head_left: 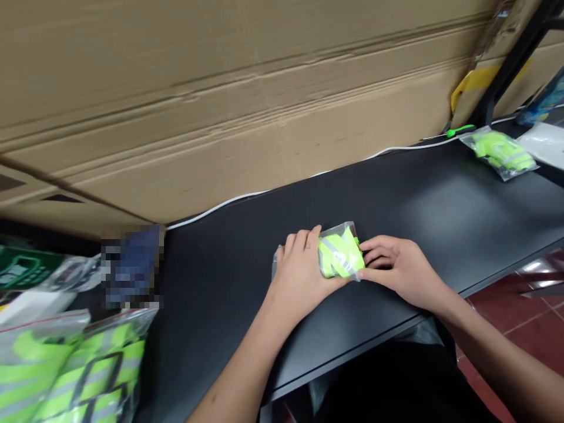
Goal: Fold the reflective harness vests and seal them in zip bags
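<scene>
A small clear plastic bag with a folded neon-yellow reflective vest (340, 254) inside lies on the black table, in front of me. My left hand (300, 276) lies across the bag's left half, its fingers over the far side and its thumb along the near edge; that half is mostly covered. At the bag's right end, my right hand (399, 267) curls its fingers against the far corner and rests its thumb on the near one. A little of the neon fabric shows by those fingertips.
Several bagged neon vests (101, 376) lie at lower left, beside a blurred-out blue item (134, 267). Another bagged vest (502, 151) lies at far right, near a green-handled screwdriver (460, 131). Cardboard (264, 129) stands along the back edge, with a white cable (220, 205) at its foot.
</scene>
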